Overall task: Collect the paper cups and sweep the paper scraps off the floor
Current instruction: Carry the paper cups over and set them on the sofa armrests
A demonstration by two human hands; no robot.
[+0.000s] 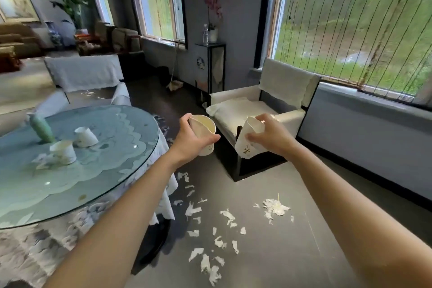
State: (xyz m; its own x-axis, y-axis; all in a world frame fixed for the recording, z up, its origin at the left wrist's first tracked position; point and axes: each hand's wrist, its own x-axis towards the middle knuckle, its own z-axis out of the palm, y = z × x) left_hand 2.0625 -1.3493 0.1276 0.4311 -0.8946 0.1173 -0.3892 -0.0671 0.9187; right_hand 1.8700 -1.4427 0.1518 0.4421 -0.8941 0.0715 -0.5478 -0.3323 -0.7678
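**Q:** Where are the paper cups & what do they look like?

**A:** Four, all white. Left hand (194,141) grips the first cup (205,125) round its side, with the mouth tilted toward the camera & a cream inside. Right hand (272,138) pinches the second cup (247,145) at the rim, tilted, base lowest. Both are held in the air in front of a white armchair (257,110). The third cup (85,137) & fourth cup (63,152) sit close together on the round glass table (131,166) at left, near a green bottle (43,130). Can't tell which way up they are.

**Q:** Any writing?

**A:** A gold mark near the second cup's base, too blurred to read.

**Q:** What else is around?

**A:** Torn paper scraps (210,229) litter the grey floor (292,252) betw. table & armchair, w/ a bigger clump (275,209) to the right. A broom (174,86) leans on the far wall, near a black stand (210,65) w/ a water bottle (205,35) on top.
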